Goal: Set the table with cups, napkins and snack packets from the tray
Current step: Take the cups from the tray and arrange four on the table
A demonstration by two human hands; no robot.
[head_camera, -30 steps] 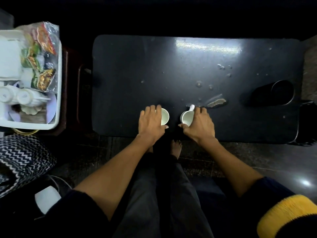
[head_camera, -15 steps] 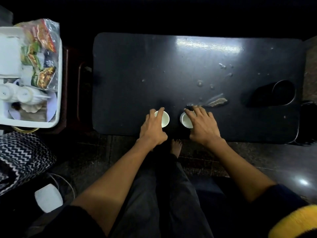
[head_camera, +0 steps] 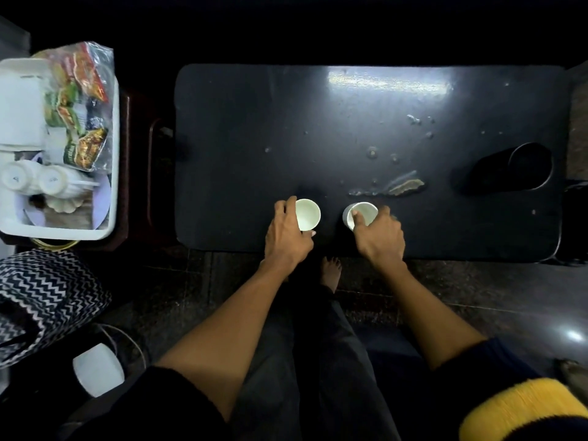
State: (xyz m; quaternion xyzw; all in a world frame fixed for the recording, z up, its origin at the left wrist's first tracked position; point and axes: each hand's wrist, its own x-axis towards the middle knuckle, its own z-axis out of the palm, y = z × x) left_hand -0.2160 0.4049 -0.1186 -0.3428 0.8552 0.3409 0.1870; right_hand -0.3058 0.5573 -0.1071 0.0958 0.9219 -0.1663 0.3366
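Two white cups stand upright, mouths up, near the front edge of the dark table (head_camera: 254, 122), a little left of its middle and apart from each other. The person's left hand (head_camera: 288, 232) curls around the left cup (head_camera: 308, 214) from its nine o'clock side, fingers along the wall and thumb tip at about six o'clock of the cup, so the hand is closed on it. The right hand (head_camera: 380, 235) is on the right cup (head_camera: 361, 214) from its four o'clock side; one finger dips over the rim into the mouth while the rest wrap the outer wall, so that hand too has hold of its cup.

Beyond the right cup, at about one o'clock from it, lies a smeared patch with scattered specks (head_camera: 397, 186) on the table top. At the table's three o'clock end a dark cylindrical container (head_camera: 515, 168) lies tipped toward the camera's right.

Off the table's nine o'clock end sits the white tray (head_camera: 115, 154). In it are two more white cups (head_camera: 31, 179) lying on their sides at its near part, colourful snack packets (head_camera: 79, 116) in clear wrapping along its right side, and a white stack, possibly napkins (head_camera: 20, 103), at its far left. A zigzag-patterned cloth (head_camera: 44, 297) lies below the tray.
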